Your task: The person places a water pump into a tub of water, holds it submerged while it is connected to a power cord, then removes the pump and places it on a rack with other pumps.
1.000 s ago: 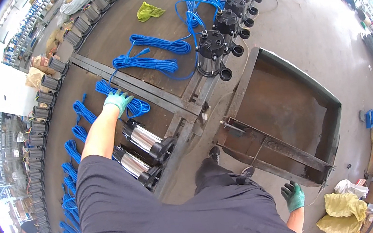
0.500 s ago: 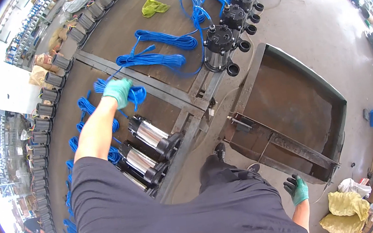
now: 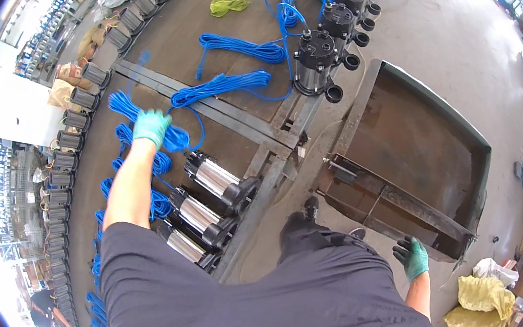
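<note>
At left on the desk [image 3: 225, 143], the left hand [image 3: 152, 128] is clamping a blue cable coil [image 3: 176, 139] mid-bundle, sensibly securing its loops; the right hand [image 3: 412, 257] is hanging empty, fingers apart.

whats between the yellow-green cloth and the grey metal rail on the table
In the head view, a blue cable coil lies nearer the cloth, then a second coil, whose left end seems to reach the rail.

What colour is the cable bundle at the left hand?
Bright blue; the cable bundle at the left hand shows best in the head view.
</note>
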